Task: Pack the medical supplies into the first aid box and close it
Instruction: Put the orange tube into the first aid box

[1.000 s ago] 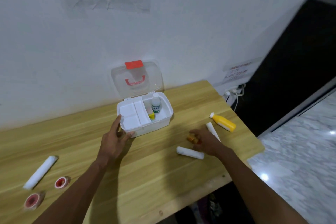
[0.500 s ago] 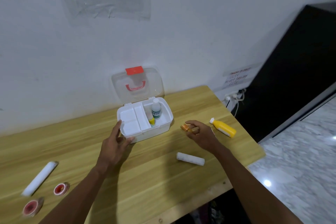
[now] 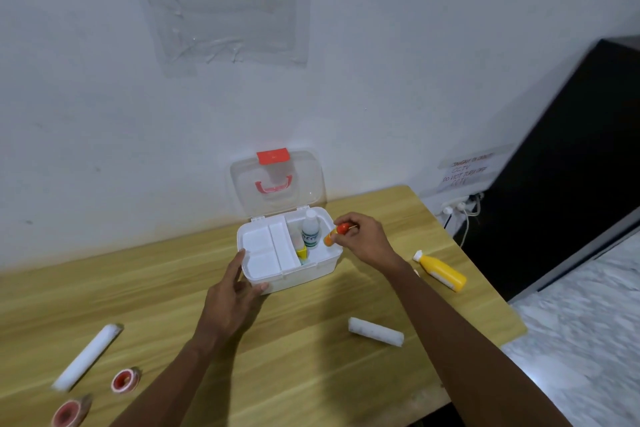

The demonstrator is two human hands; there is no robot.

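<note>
The white first aid box (image 3: pixel 313 271) stands open on the wooden table, its clear lid (image 3: pixel 277 180) with red latch leaning back toward the wall. Inside its right compartment stand a white bottle (image 3: pixel 310 229) and a small yellow item (image 3: pixel 301 251). My right hand (image 3: pixel 363 239) pinches a small orange bottle (image 3: pixel 335 233) over the box's right rim. My left hand (image 3: pixel 232 298) rests against the box's front left corner, fingers straight. A yellow bottle (image 3: pixel 441 271) and a white gauze roll (image 3: pixel 375 331) lie to the right.
On the table's left lie a long white roll (image 3: pixel 86 355) and two red-centred tape rolls (image 3: pixel 125 381) (image 3: pixel 69 412). The table edge (image 3: pixel 512 333) drops off at right toward a marble floor. A black cabinet (image 3: pixel 571 166) and a power strip (image 3: pixel 457 206) stand right of the table.
My right hand lifted the small orange bottle from the table and carried it left and up to the box's right side. My left hand stayed at the box.
</note>
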